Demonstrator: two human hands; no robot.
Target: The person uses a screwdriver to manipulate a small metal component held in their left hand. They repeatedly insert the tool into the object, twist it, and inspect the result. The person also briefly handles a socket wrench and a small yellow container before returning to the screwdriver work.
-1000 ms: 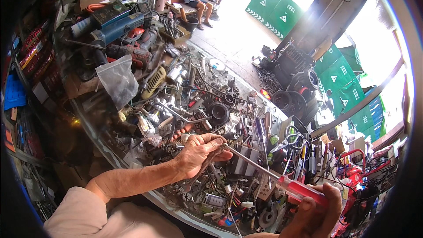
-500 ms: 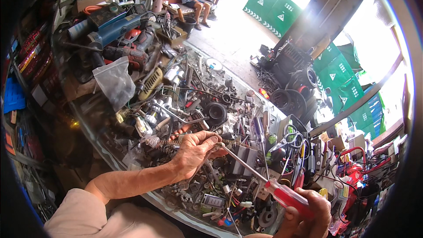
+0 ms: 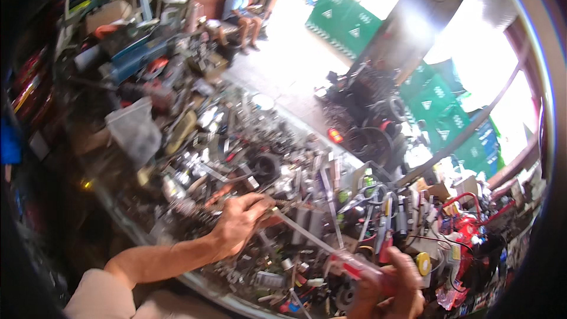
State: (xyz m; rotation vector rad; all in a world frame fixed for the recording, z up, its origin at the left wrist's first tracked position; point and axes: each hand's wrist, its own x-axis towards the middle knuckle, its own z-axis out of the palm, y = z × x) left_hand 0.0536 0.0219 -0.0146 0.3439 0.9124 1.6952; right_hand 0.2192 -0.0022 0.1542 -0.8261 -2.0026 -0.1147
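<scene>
My left hand [image 3: 241, 224] is closed over the cluttered bench, thumb and fingers pinching a small metal part [image 3: 274, 210] whose shape is mostly hidden. The shaft of a screwdriver [image 3: 307, 235] slants from lower right up to that pinch, its tip at the part. Around its red and clear handle [image 3: 357, 268], my right hand [image 3: 394, 289] is closed, low in the picture. Motion blur smears both hands and hides how exactly the tip meets the part.
Loose parts crowd the glass-edged bench, with a clear plastic bag [image 3: 134, 131] at left. Scissors [image 3: 369, 198] and pliers [image 3: 385, 242] stand right of the screwdriver. A blue power tool [image 3: 139, 59] lies far left. Beyond, a person [image 3: 241, 15] sits near green barriers [image 3: 344, 22].
The whole view has shifted, so the bench and both hands appear farther left, and the picture is blurrier. Both hands keep their grips, and the screwdriver still points at the left fingers.
</scene>
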